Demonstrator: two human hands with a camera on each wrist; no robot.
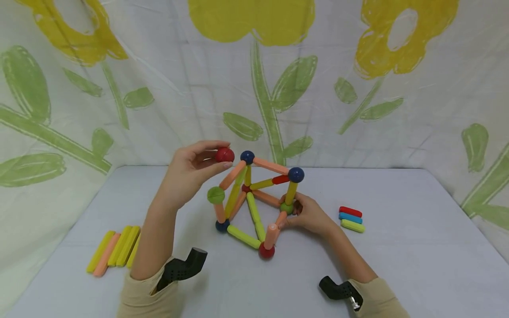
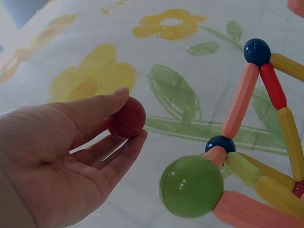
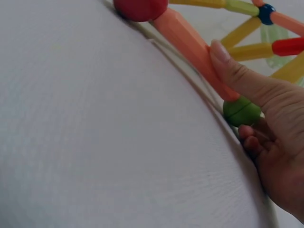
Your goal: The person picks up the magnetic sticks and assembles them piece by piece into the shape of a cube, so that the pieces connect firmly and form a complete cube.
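Note:
My left hand (image 1: 191, 170) pinches a red ball (image 1: 225, 155) between thumb and fingertips, raised just left of the frame's top blue ball (image 1: 247, 157). In the left wrist view that red ball (image 2: 129, 118) touches nothing but the hand. A frame of coloured sticks and balls stands mid-table. My right hand (image 1: 312, 215) grips its lower right green ball (image 1: 286, 208), with the thumb against the salmon stick (image 3: 194, 52) joined to it. At the front, a salmon stick (image 1: 271, 236) rises from a red ball (image 1: 267, 251). A green ball (image 1: 216, 194) tops the left upright.
On the left lie several yellow sticks (image 1: 123, 247) and a salmon stick (image 1: 107, 255), partly behind the left forearm. Red, blue and lime short sticks (image 1: 351, 219) lie at right. A flower-printed cloth (image 1: 167, 88) hangs behind the white table (image 1: 397, 256).

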